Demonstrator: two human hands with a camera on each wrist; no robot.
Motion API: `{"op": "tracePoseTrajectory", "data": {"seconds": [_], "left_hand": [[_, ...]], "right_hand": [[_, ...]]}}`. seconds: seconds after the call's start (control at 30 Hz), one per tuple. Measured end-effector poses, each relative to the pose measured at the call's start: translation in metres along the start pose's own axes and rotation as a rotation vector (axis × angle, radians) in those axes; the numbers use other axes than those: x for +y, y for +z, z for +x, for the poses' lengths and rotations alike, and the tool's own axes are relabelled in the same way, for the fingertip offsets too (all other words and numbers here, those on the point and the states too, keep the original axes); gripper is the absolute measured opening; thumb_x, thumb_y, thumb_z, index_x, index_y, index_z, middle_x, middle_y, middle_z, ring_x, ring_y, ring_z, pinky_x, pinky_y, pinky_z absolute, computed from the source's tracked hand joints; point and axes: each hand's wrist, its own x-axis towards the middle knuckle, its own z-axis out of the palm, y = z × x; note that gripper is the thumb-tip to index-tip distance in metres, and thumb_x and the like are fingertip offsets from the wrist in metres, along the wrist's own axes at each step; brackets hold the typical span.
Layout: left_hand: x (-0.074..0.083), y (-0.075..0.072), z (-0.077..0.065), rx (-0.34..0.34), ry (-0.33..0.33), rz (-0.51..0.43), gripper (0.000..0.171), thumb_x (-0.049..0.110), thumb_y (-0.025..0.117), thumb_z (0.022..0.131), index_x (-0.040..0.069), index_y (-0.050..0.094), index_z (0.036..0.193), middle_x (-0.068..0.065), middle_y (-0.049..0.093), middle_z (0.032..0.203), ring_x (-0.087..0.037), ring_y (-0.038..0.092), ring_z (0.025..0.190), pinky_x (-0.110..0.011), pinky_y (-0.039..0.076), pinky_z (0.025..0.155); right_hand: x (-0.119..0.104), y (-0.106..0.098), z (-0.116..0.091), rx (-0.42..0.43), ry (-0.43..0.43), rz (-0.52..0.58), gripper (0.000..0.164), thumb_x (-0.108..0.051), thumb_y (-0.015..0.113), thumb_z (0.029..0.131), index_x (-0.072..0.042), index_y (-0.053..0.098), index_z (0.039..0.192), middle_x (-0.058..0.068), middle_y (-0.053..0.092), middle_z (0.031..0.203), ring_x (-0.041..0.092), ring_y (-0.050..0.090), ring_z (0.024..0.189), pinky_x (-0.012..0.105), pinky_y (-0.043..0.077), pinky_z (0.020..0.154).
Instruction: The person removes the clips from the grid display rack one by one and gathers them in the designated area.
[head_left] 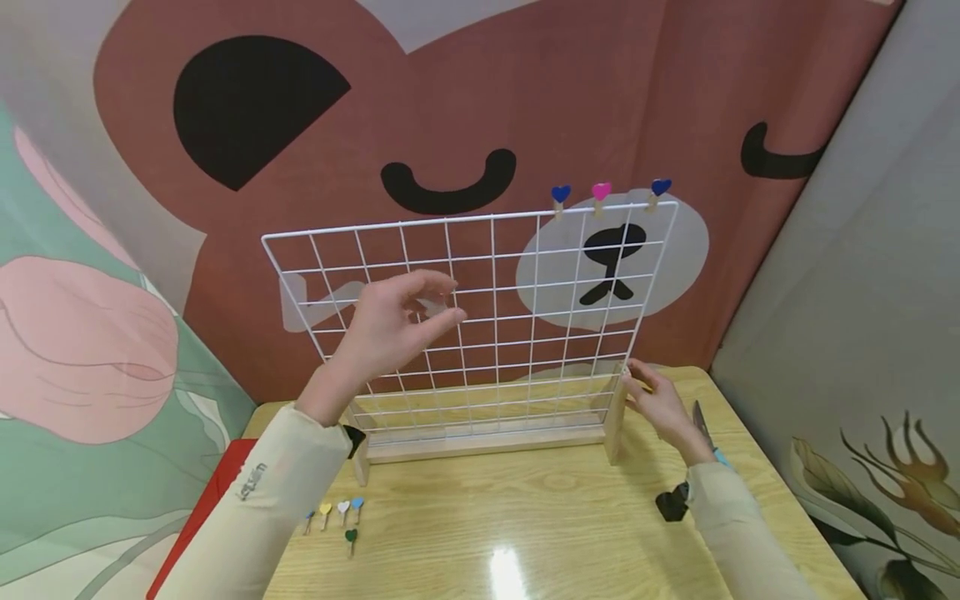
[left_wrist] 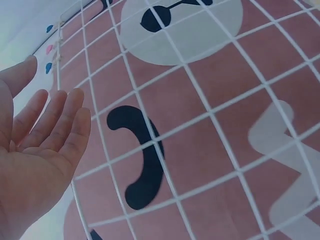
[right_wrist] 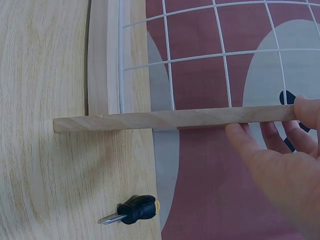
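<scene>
A white wire grid panel [head_left: 492, 312] stands upright in a wooden base [head_left: 487, 446] on the table. My left hand [head_left: 393, 321], thumb and fingers spread in a loose curve, hovers before the grid's left half and holds nothing. In the right wrist view, my right hand [right_wrist: 280, 145] grips the end of the stand's wooden side post [right_wrist: 175, 119], thumb on one side and fingers on the other. Three heart clothespins sit along the grid's top right edge: a blue one [head_left: 560, 195], a pink one [head_left: 602, 192] and another blue one [head_left: 660, 188].
Several small heart clothespins, among them a green one [head_left: 351, 537], lie on the table [head_left: 442, 533] at the front left. A black-handled screwdriver [right_wrist: 135, 210] lies beside the post. A grey-bladed tool [head_left: 701, 423] is partly hidden by my right arm. Behind the grid hangs a patterned curtain [head_left: 525, 100].
</scene>
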Motion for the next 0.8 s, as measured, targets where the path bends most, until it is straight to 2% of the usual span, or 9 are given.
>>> {"op": "tracePoseTrajectory", "data": {"seconds": [0.13, 0.43, 0.6, 0.8], "left_hand": [[0.007, 0.000, 0.013, -0.012, -0.012, 0.001, 0.028, 0.018, 0.076, 0.083, 0.007, 0.069, 0.108, -0.003, 0.070, 0.101, -0.012, 0.065, 0.083, -0.034, 0.054, 0.073], [0.018, 0.007, 0.040, -0.040, -0.012, -0.045, 0.027, 0.019, 0.075, 0.084, 0.008, 0.068, 0.108, 0.000, 0.070, 0.094, -0.009, 0.064, 0.082, -0.031, 0.052, 0.071], [0.025, 0.012, 0.054, -0.059, -0.038, -0.073, 0.027, 0.017, 0.074, 0.086, 0.006, 0.066, 0.110, -0.001, 0.069, 0.102, -0.009, 0.066, 0.087, -0.028, 0.053, 0.078], [0.029, 0.019, 0.066, -0.071, -0.019, -0.049, 0.025, 0.017, 0.070, 0.088, 0.005, 0.066, 0.110, -0.003, 0.068, 0.104, -0.012, 0.065, 0.092, -0.026, 0.051, 0.082]], "right_hand": [[0.001, 0.002, 0.001, 0.008, -0.006, 0.003, 0.054, -0.011, 0.040, 0.104, 0.008, 0.017, 0.149, 0.034, 0.022, 0.148, 0.047, 0.028, 0.134, 0.047, 0.039, 0.100], [0.002, 0.001, 0.001, 0.005, -0.014, -0.005, 0.055, -0.013, 0.041, 0.104, 0.007, 0.016, 0.149, 0.033, 0.023, 0.148, 0.047, 0.029, 0.134, 0.048, 0.039, 0.100], [0.002, 0.000, 0.002, 0.006, -0.018, -0.001, 0.055, -0.013, 0.041, 0.104, 0.007, 0.017, 0.149, 0.033, 0.023, 0.148, 0.047, 0.029, 0.134, 0.049, 0.038, 0.100], [0.001, 0.000, 0.001, 0.001, -0.011, -0.002, 0.056, -0.013, 0.041, 0.104, 0.007, 0.016, 0.149, 0.033, 0.022, 0.148, 0.048, 0.029, 0.134, 0.048, 0.039, 0.100]]}}
